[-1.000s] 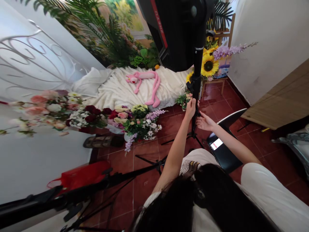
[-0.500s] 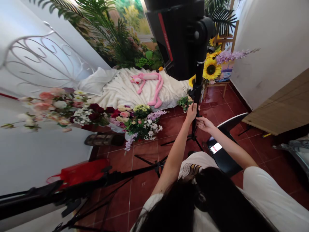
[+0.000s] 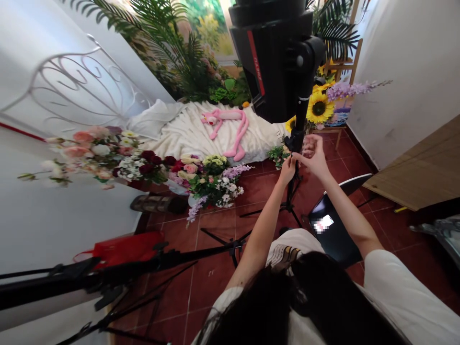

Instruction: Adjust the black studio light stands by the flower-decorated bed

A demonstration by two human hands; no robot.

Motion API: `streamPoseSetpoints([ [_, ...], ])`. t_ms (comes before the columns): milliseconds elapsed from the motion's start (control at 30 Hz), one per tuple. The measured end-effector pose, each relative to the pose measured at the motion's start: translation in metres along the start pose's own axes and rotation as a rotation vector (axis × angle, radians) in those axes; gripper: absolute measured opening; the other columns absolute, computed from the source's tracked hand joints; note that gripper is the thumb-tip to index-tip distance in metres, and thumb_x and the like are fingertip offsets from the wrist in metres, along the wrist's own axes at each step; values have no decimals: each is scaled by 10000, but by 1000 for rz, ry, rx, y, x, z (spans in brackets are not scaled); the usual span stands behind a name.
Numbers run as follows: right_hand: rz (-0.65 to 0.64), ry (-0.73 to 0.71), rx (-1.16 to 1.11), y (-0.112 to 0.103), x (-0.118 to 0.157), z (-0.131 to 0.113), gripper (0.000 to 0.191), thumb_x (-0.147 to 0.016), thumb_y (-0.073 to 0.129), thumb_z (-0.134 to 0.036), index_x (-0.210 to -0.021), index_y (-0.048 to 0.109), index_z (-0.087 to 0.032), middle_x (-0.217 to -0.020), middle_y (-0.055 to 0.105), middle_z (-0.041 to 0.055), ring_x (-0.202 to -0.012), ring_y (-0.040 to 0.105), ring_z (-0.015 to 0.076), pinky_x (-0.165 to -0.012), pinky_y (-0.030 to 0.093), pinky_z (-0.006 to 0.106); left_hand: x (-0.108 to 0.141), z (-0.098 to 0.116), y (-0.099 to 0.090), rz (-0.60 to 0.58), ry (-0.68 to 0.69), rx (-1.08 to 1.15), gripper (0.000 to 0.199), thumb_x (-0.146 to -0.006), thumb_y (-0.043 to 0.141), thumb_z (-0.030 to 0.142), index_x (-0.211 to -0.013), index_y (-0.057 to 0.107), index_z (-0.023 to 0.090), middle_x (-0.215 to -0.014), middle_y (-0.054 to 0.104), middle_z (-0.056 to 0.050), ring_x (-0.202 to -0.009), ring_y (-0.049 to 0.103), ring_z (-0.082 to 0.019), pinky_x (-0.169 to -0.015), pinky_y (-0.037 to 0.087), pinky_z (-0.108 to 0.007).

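The left hand has its fingers wrapped around the black pole below a large lamp. The right hand is just beside the pole with bent fingers; I cannot tell whether they grasp anything. The pole rises from the red floor, near the right end of the bed, where a pink toy lies.

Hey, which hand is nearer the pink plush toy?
Left. The left hand, on the black pole, is right of the plush toy and lower in view; the right hand is farther right, beside the pole.
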State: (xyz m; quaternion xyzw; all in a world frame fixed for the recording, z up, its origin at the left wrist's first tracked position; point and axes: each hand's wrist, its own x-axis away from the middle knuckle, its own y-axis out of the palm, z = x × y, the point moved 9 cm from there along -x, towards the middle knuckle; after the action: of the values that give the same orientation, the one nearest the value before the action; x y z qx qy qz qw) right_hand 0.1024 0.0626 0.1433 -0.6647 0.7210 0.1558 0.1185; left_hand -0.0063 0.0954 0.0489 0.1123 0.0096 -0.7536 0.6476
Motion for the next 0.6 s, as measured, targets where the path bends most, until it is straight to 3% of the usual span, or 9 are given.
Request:
streamPoseSetpoints([
  [100,-55,-116,52,21,-35,-16,680,-680,869,-506,-1172,467,-263,-1112,575,36,-1030,603,176,-854,540,317,1,0,1,-21,-2,-12,656,-830,496,817,-682,581,184,-616,592,-7,-596,544,-130,-649,445,-270],
  [233,-85,-149,130,45,-59,-14,526,-709,828,-486,-1046,530,-214,-934,611,13,-921,630,185,-859,546,363,0,-2,-1,-17,17,-36,676,-830,466,833,-681,588,185,-612,609,-12,-587,551,-133,-639,450,-266],
  [433,123,-196,209,46,-56,-15,323,-774,748,-362,-987,560,-210,-912,602,25,-998,633,223,-900,559,371,-7,-10,-9,48,-7,27,573,-867,563,724,-728,640,174,-709,679,-31,-732,627,-167,-741,510,-284],
  [600,92,-159,156,45,-50,0,278,-744,744,-268,-940,553,-222,-905,604,31,-1010,624,228,-926,556,382,-3,-23,-8,28,-84,70,517,-947,523,634,-832,668,151,-774,696,-40,-804,647,-158,-813,541,-286],
])
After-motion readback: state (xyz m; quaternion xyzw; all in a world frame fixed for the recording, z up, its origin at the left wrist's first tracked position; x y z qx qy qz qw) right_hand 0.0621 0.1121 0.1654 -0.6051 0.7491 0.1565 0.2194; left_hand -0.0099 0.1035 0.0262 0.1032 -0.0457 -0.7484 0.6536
